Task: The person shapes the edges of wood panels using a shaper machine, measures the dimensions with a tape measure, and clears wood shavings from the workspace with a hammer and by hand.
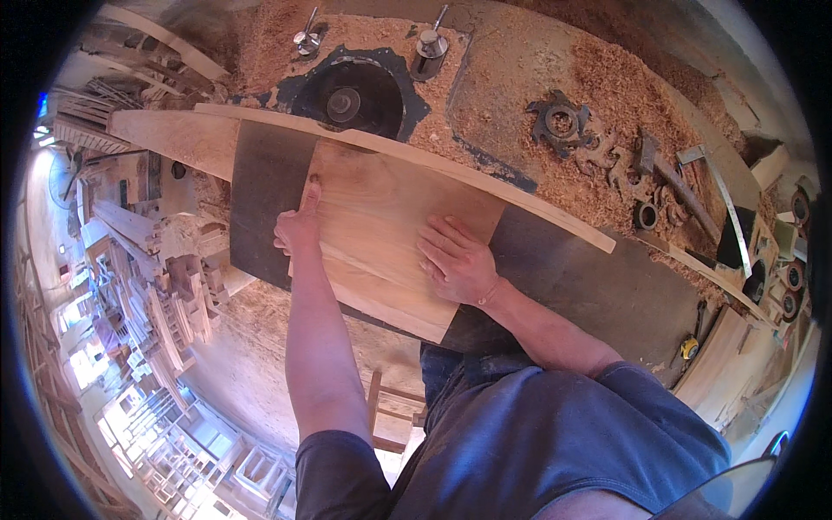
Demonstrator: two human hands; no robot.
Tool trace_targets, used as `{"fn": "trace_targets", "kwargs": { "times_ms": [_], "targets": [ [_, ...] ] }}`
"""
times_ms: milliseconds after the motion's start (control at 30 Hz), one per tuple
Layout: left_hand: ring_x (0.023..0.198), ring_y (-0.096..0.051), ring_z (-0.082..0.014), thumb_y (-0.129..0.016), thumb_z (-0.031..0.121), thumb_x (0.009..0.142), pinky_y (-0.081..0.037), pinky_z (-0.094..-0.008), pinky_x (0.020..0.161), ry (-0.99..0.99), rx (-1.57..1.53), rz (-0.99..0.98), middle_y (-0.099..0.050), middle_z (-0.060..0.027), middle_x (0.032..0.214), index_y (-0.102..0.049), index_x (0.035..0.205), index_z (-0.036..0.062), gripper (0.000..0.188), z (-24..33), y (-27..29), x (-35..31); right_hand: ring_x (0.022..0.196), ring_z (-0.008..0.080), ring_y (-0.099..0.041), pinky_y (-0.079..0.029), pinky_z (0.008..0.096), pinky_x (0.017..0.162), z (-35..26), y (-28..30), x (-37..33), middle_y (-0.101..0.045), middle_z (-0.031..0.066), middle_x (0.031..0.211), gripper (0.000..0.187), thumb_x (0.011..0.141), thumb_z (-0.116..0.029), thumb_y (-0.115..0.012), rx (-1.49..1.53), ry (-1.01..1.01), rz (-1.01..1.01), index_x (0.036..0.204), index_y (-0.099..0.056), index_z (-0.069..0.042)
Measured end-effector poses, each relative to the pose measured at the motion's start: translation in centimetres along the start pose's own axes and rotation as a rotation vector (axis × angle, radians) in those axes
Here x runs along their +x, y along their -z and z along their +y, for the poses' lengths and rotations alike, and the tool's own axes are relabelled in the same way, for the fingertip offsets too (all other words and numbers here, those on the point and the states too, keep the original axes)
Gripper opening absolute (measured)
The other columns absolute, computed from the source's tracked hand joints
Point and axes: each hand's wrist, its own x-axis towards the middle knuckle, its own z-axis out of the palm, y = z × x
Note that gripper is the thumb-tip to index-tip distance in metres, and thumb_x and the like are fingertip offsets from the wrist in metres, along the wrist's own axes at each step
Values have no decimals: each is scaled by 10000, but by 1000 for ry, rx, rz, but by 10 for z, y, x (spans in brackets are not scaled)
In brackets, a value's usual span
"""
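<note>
A wide pale wooden board (381, 221) lies on the dark flat table (273, 178) of a woodworking machine. Its far edge is against or close to a long wooden strip (416, 156). My left hand (299, 227) grips the board's left edge, with the thumb stretched along the top and the other fingers curled at the side. Flat on the board's right part rests my right hand (459, 260), fingers stretched out and pressing down on the wood. Beyond the strip, a spindle (343, 105) stands in a dark round recess.
Wood shavings (503, 78) cover the surface behind the strip. A toothed cutter head (559, 123), a hammer (672, 178), a metal square (724, 195) and a metal ring (646, 215) lie there. A yellow tape measure (689, 348) sits at the right. Wood pieces (160, 303) are piled at left.
</note>
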Motion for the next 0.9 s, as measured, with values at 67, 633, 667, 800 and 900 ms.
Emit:
{"fn": "trace_targets", "kwargs": {
  "times_ms": [67,633,667,800,900],
  "targets": [
    [1328,-414,-435,-799,819,580,-344,-597,1104,16,25,1,-557,-219,1403,-707,1202,9,1025,4,3,10,1268,287,-594,-445,440,1118,-3,-3,8,-668,107,1246,354,741,-131,-754,7,-7,-8,1072,-689,-22],
    [1092,-532,-395,-778,834,605,-382,-550,1007,-60,-40,12,-710,-231,996,-753,887,-83,960,12,24,88,1232,307,-610,-495,461,1064,-17,-59,68,-661,127,1221,407,651,-94,-767,88,-24,13,1036,-672,-4],
    [1086,-540,-397,-774,837,608,-381,-547,1012,-62,-55,21,-710,-235,999,-751,890,-89,969,9,26,96,1253,299,-596,-468,455,1092,-17,-64,71,-656,132,1239,397,681,-119,-747,83,-22,-3,1052,-675,1],
    [1149,-537,-406,-768,839,614,-363,-567,1038,-97,17,32,-708,-257,1051,-756,923,-88,977,12,32,125,1298,284,-564,-407,444,1150,-19,-84,85,-646,143,1273,398,737,-174,-710,45,-12,-30,1086,-679,15],
    [1174,-545,-377,-771,835,615,-346,-588,1053,-138,58,43,-708,-265,1062,-746,917,-113,996,8,32,149,1301,289,-562,-399,448,1154,-22,-93,97,-646,146,1273,407,733,-184,-715,34,2,-28,1085,-679,17]
  ]
}}
